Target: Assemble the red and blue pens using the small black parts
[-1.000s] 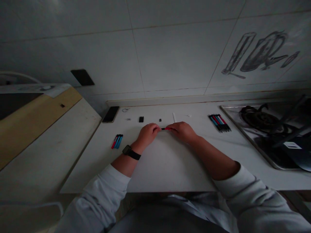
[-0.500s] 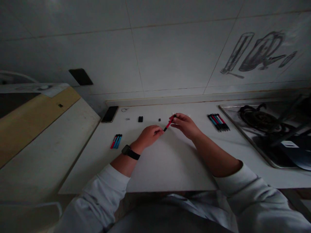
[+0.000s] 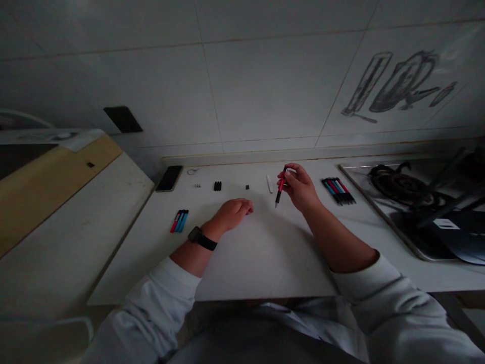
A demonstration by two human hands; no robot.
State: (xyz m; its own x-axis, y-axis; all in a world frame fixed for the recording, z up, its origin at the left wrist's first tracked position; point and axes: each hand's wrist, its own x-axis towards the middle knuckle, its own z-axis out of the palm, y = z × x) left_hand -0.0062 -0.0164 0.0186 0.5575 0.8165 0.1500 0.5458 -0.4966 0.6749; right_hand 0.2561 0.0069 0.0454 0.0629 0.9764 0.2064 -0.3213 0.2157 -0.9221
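Observation:
A red ballpoint pen (image 3: 281,185) with a black grip and a pale tip is pinched in my right hand (image 3: 301,188), tip pointing down over the white countertop. My left hand (image 3: 232,213) is apart from the pen, its fingers curled together, with nothing seen in them. Between and behind the hands lie a tiny black part (image 3: 247,187) and a slim white stick (image 3: 269,184). Farther left are several short black pieces (image 3: 217,186) and some small springs (image 3: 197,185). Beyond my left wrist lie blue and red pen barrels (image 3: 179,221).
Several assembled-looking pens (image 3: 338,191) lie side by side on the right, near a gas stove (image 3: 401,202). A phone (image 3: 170,178) and a small ring-like item (image 3: 192,172) are at the back left. The tiled wall (image 3: 265,91) rises behind the countertop (image 3: 265,263).
My left hand has let go of the pen's lower end. The right hand has moved a little right with the pen, now steeper, and the white stick has come into view.

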